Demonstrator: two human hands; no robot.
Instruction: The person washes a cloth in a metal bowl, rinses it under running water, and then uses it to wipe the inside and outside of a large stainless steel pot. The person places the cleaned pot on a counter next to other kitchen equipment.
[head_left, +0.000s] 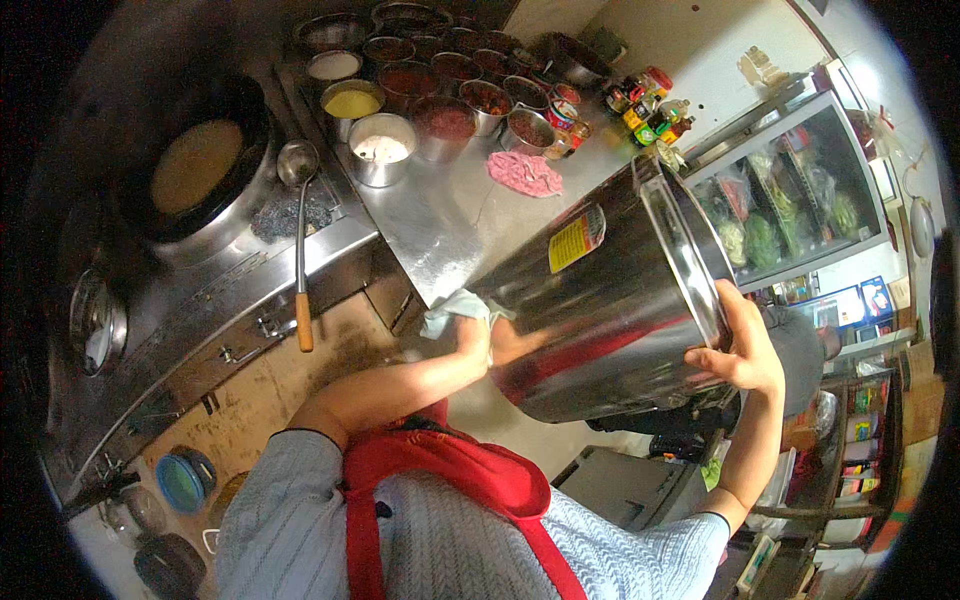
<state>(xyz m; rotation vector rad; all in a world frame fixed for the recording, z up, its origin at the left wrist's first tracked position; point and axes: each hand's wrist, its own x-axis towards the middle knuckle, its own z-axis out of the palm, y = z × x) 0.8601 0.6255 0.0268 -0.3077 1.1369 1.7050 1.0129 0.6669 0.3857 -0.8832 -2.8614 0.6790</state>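
A large stainless steel stockpot (600, 300), tilted on its side, spans the space before me, with a yellow label on its wall. My right hand (742, 345) grips its rim at the right, thumb on the outside. At the pot's lower end, my left hand (476, 337) has hold of a pale cloth (454, 311), partly hidden behind the wrist. The cloth lies between that hand and the pot wall, near the corner of the steel counter (427, 225). A pink cloth (525, 174) rests on the counter beyond the pot.
Several metal containers of seasonings (382, 146) and sauce bottles (660, 124) crowd the counter. At left are a wok (196, 166) and a ladle (301, 240) whose wooden handle overhangs the stove edge. A glass-fronted fridge (787, 195) stands right; a person in dark clothes (795, 360) is behind the pot.
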